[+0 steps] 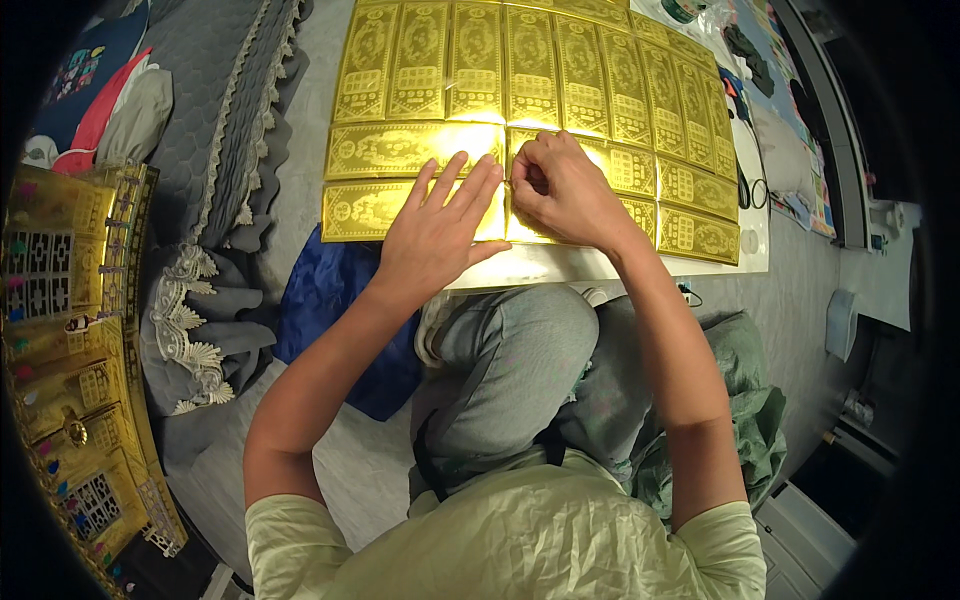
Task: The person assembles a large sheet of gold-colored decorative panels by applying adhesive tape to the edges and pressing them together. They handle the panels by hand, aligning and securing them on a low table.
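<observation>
Rows of embossed gold foil notes [476, 67] form one large shiny panel over a white tabletop [570, 262]. My left hand [435, 225] lies flat on the two lowest rows, fingers spread, just left of a vertical seam. Across that seam, my right hand [566, 187] rests on the foil with its fingertips drawn together and curled. Whether anything is pinched between those fingertips is hidden. Bright glare washes out the foil around both hands.
To the left stands a gold paper model building [82, 375] with lattice windows. A grey quilted cover with lace trim [217, 150] hangs nearby. Blue cloth [345, 322] lies below the panel's left corner. A black cable [750, 191] loops at the tabletop's right side.
</observation>
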Demonstrator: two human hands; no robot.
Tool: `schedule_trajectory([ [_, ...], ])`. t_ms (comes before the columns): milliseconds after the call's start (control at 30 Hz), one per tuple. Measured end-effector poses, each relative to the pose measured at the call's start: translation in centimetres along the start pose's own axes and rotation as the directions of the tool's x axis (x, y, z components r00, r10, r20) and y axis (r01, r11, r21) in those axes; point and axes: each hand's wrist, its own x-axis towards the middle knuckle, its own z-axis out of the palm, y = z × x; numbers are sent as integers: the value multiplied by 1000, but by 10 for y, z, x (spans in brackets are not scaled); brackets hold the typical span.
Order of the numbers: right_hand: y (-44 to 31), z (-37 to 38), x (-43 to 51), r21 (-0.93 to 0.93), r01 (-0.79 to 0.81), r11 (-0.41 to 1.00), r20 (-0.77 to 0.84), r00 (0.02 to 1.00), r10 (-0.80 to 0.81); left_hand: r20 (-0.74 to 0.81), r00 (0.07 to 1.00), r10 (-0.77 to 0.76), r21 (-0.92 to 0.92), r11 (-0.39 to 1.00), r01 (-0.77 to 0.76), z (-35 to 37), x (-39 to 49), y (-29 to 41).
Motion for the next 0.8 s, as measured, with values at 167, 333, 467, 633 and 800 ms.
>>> schedule_trajectory([
  [167,3,-4,5,-24,48,999,65,997,-47,-4,1000,-5,-20,1000,5,1,-1,0],
  [333,2,-3,3,-41,35,999,46,998,-33,-15,1000,-2,-33,999,2,2,0,-1],
  [467,0,-2,0,-17,32,999,45,998,-31,-8,1000,-3,-35,999,2,3,-1,-1],
  [633,-1,-2,1,-47,17,999,66,998,-14,-14,1000,1,-31,1000,-1,3,-1,-2],
  [800,-2,-3,3,-35,-82,996,19,996,83,-21,1000,2,-35,999,-3,3,0,-1],
])
